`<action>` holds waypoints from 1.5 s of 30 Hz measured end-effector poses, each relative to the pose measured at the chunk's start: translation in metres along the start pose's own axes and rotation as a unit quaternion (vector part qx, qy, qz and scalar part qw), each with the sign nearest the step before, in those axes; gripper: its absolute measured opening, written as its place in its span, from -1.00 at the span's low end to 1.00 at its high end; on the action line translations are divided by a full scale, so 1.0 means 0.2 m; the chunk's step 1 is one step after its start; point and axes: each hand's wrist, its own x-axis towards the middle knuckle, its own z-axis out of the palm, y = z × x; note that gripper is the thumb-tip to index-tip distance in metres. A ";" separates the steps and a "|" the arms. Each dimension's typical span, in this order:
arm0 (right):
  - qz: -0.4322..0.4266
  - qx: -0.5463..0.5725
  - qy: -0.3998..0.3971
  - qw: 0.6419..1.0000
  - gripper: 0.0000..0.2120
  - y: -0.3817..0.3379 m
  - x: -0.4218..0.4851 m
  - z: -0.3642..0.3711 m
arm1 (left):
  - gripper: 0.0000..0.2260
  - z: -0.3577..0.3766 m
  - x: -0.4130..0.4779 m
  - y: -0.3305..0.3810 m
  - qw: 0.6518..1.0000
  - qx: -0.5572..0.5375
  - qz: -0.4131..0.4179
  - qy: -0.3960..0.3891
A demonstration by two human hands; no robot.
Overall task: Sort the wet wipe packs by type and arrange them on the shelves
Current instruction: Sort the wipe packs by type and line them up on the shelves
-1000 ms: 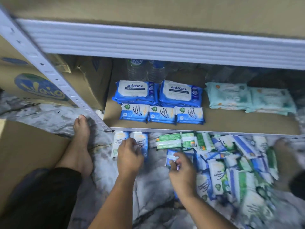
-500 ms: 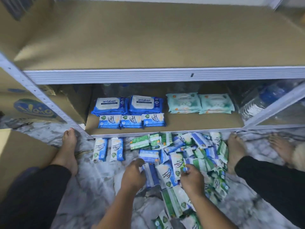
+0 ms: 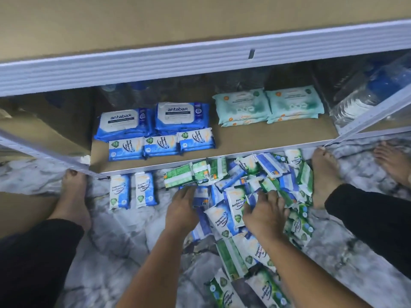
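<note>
A heap of several small wipe packs [image 3: 255,187], blue and green, lies on the marbled floor below the bottom shelf [image 3: 266,134]. My left hand [image 3: 181,210] rests on the heap's left edge, fingers curled over a blue pack [image 3: 201,197]. My right hand [image 3: 264,215] reaches into the heap's middle, fingers bent among the packs. On the shelf lie two large blue antabax packs [image 3: 153,121], three small blue packs [image 3: 161,145] in a row, and two pale green packs [image 3: 266,105]. Two small blue packs [image 3: 132,191] lie side by side on the floor.
My bare feet [image 3: 73,196] [image 3: 322,174] flank the heap, and a third foot [image 3: 393,163] shows at far right. The upper shelf beam [image 3: 200,61] overhangs the shelf. Wrapped water bottles [image 3: 367,96] sit at the right, a cardboard box [image 3: 44,130] at the left.
The view tilted down and closer. My left hand slid right from the two floor packs to the heap, and both hands now dig into it.
</note>
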 end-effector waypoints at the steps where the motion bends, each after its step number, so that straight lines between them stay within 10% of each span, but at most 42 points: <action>1: 0.004 -0.008 -0.003 1.000 -0.45 0.00 0.01 0.01 | -0.34 0.01 0.03 -0.01 1.000 0.024 0.006 -0.012; 9: 0.083 0.045 -0.052 0.994 -0.48 -0.06 0.07 -0.02 | -0.34 0.02 0.12 0.01 0.995 0.098 0.020 0.006; 19: 0.000 0.247 -0.105 0.963 -0.52 -0.02 0.00 -0.30 | -0.33 -0.25 -0.12 0.02 0.981 -0.172 -0.078 0.051; 25: -0.051 0.479 -0.238 0.843 -0.40 -0.05 -0.18 -0.57 | -0.26 -0.49 -0.40 0.08 0.923 -0.374 -0.087 -0.008; 29: 0.002 0.652 -0.326 0.685 -0.36 -0.06 -0.28 -0.71 | -0.62 -0.60 -0.60 0.14 0.870 -0.487 -0.068 -0.024; 33: 0.054 0.719 -0.327 0.611 -0.56 -0.04 -0.37 -0.75 | -0.39 -0.60 -0.75 0.19 0.767 -0.627 -0.132 -0.027; 37: 0.111 0.724 -0.347 0.586 -0.58 0.00 -0.48 -0.68 | -0.67 -0.54 -0.89 0.22 0.712 -0.678 -0.181 -0.032; 40: 0.082 0.715 -0.385 0.579 -0.65 0.01 -0.54 -0.65 | -0.55 -0.51 -0.94 0.23 0.747 -0.647 -0.139 -0.070; 45: 0.010 0.639 -0.371 0.673 -0.46 0.01 -0.56 -0.67 | -0.44 -0.55 -0.95 0.23 0.806 -0.581 -0.095 -0.065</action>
